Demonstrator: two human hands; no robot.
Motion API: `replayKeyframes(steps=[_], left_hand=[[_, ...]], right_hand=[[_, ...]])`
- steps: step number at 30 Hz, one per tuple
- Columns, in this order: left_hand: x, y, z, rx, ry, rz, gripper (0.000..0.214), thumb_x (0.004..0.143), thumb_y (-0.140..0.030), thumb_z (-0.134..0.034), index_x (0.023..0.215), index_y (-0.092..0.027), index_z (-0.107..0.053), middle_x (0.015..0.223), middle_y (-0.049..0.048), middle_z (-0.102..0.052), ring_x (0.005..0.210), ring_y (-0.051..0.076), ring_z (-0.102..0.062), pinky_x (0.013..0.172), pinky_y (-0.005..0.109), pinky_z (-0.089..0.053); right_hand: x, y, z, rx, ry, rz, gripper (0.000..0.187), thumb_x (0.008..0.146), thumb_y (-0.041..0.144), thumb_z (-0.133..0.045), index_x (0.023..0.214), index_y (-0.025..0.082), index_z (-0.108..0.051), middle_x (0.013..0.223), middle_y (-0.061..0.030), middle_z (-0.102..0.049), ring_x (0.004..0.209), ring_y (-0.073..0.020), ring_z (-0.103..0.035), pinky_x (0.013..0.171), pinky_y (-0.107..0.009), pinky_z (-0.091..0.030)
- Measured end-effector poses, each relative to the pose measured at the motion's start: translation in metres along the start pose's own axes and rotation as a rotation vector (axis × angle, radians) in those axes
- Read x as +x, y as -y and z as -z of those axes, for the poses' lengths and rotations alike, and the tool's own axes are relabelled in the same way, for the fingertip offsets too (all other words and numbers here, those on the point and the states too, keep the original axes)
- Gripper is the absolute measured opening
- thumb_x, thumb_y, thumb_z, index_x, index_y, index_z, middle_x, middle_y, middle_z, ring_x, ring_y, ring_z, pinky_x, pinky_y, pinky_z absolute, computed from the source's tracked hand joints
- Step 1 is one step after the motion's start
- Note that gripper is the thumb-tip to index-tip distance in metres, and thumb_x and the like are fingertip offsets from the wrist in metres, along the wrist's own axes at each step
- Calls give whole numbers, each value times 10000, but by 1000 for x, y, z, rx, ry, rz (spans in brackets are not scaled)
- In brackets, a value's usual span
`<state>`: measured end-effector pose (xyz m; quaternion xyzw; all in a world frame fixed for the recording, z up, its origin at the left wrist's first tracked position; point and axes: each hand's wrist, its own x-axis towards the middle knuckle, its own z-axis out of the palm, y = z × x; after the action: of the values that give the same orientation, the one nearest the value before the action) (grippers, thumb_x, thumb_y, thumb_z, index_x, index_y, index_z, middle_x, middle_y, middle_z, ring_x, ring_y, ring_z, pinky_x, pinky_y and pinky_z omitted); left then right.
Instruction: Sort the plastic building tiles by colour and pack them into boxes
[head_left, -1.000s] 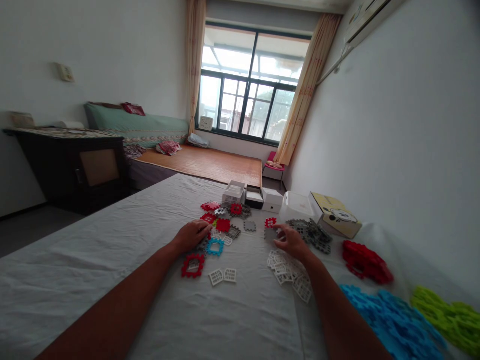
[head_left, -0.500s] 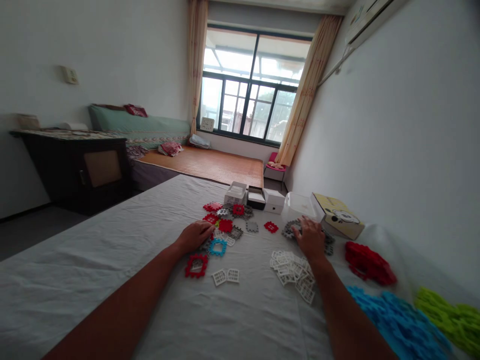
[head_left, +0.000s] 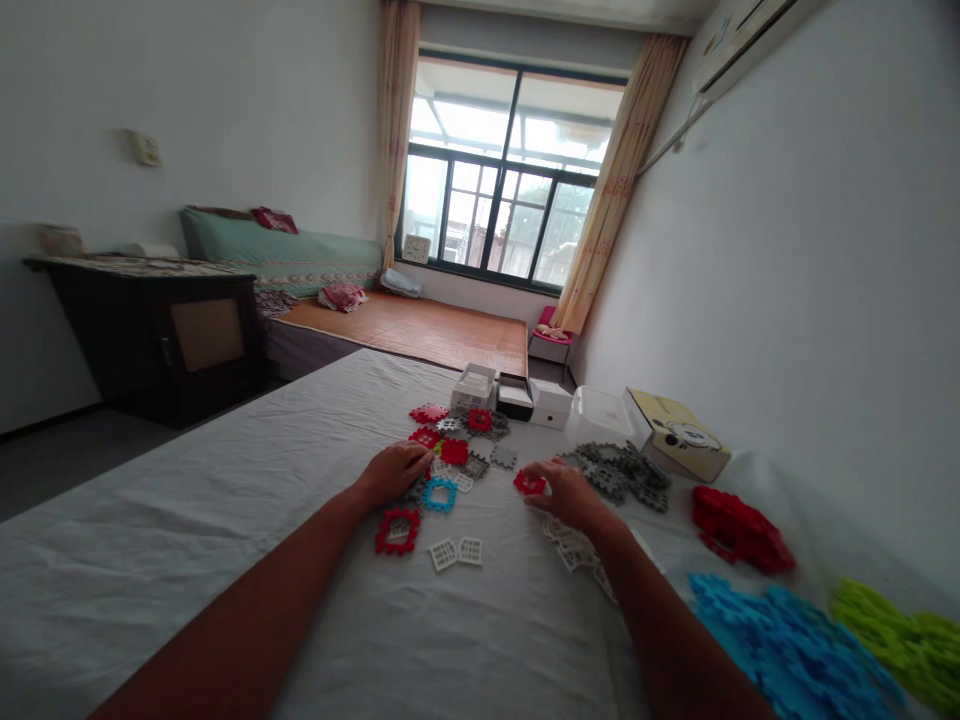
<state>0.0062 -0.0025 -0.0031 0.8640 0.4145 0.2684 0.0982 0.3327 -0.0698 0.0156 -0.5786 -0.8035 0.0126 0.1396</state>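
While the left hand (head_left: 394,470) rests palm-down on the flat cluster of red, grey and blue toothed plastic tiles (head_left: 452,452) at 12 o'clock on the white-clothed table (head_left: 225,520), grip unreadable, the right hand (head_left: 566,492) pinches a small red toothed plastic tile (head_left: 527,483) at 1 o'clock, fingers nearly closed. Few tiles look joined. The grey tile pile (head_left: 622,472), white window-grid inserts (head_left: 577,548), and red heap (head_left: 739,528) lie loose at 2-3 o'clock.

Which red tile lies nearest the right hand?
The lone red tile at the fingertips of the right hand; the other red tiles cluster by the left hand.
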Motion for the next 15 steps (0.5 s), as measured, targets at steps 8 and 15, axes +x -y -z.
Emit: replayKeyframes(steps=[8, 15], left_hand=[[1, -1, 2, -3, 6, -7, 388, 914, -409, -349, 695, -210, -599, 763, 33, -649, 770, 181, -572, 736, 265, -404], [1, 3, 0, -39, 2, 12, 391, 905, -415, -353, 726, -212, -635, 816, 37, -675, 798, 184, -578, 779, 270, -415]], right_hand=[[-5, 14, 0, 27, -55, -64, 333, 712, 268, -646, 1043, 294, -674, 956, -26, -709, 935, -241, -610, 789, -302, -455], [-13, -20, 47, 91, -158, -201, 260, 860, 302, -464, 979, 200, -671, 872, -67, -721, 788, -190, -657, 728, -274, -462]])
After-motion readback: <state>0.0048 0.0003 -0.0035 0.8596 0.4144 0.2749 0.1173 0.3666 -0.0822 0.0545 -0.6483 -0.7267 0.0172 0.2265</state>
